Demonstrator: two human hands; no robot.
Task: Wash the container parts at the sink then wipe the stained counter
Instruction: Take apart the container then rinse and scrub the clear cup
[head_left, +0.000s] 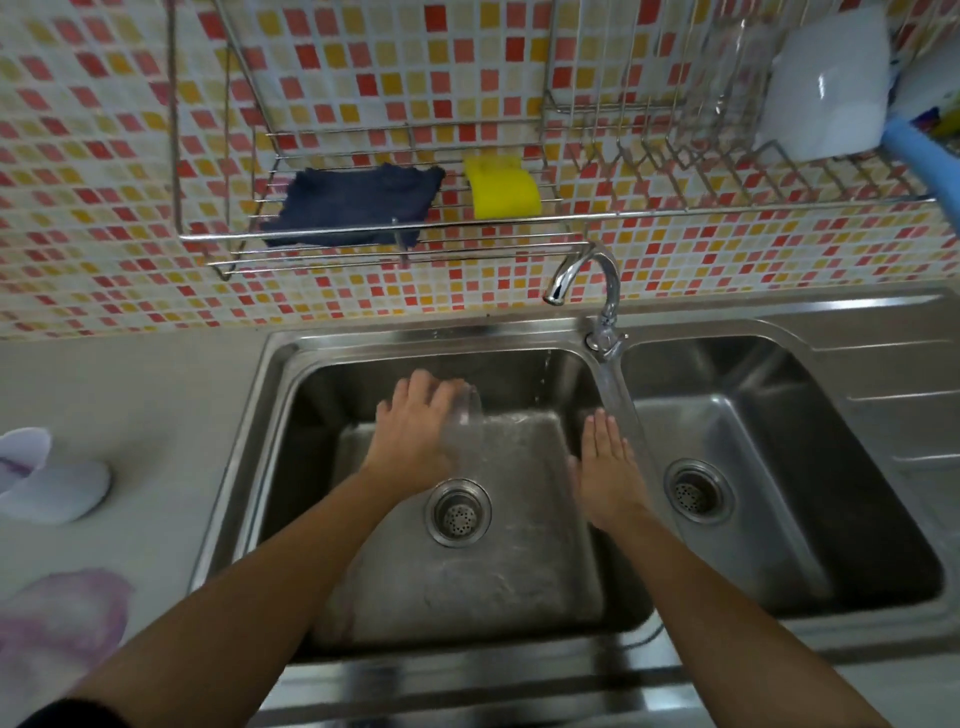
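A clear container (467, 410) is being gripped by the left hand (415, 426) in the left basin (291, 415); the right hand (605, 467) is being held flat and empty near the divider.

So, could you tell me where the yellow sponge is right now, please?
In the head view, the yellow sponge sits on the wire rack against the tiled wall, just right of the dark blue cloth, above and left of the faucet.
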